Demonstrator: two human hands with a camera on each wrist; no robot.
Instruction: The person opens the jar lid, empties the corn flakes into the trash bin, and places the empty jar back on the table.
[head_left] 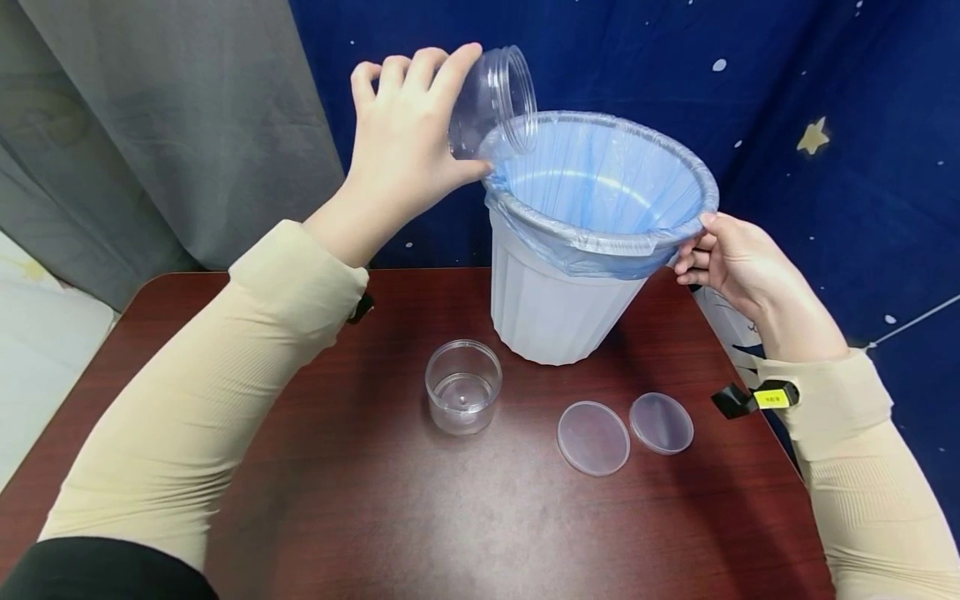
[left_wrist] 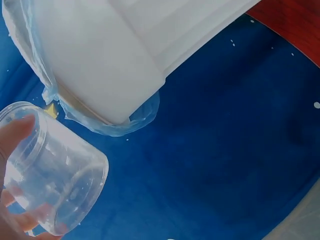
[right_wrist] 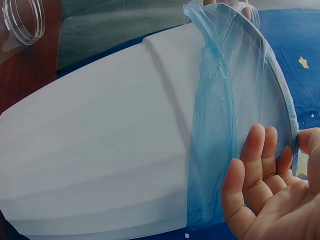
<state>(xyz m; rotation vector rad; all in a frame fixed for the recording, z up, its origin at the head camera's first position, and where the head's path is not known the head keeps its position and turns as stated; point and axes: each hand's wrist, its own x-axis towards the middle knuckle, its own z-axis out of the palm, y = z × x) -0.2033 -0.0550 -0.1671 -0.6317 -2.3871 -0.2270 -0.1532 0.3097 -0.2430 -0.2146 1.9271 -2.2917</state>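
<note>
My left hand (head_left: 408, 133) grips a clear plastic jar (head_left: 480, 104), fingers over its top and thumb beneath. The jar lies on its side in the air, its open mouth over the near-left rim of a white trash can (head_left: 555, 300). In the left wrist view no contents show inside the jar (left_wrist: 70, 167). A blue bag (right_wrist: 212, 125) lines the can and folds down over its rim. At the can's right side my right hand (head_left: 738, 267) pinches the bag-covered rim, thumb on top and fingers curled below, as the right wrist view also shows.
A second clear jar (head_left: 463, 387), lidless, stands upright on the dark red table (head_left: 360, 500) in front of the can. Two round translucent lids (head_left: 592, 437) lie side by side to its right. Behind the table hang a blue star-patterned curtain (head_left: 795, 75) and a grey one (head_left: 202, 125).
</note>
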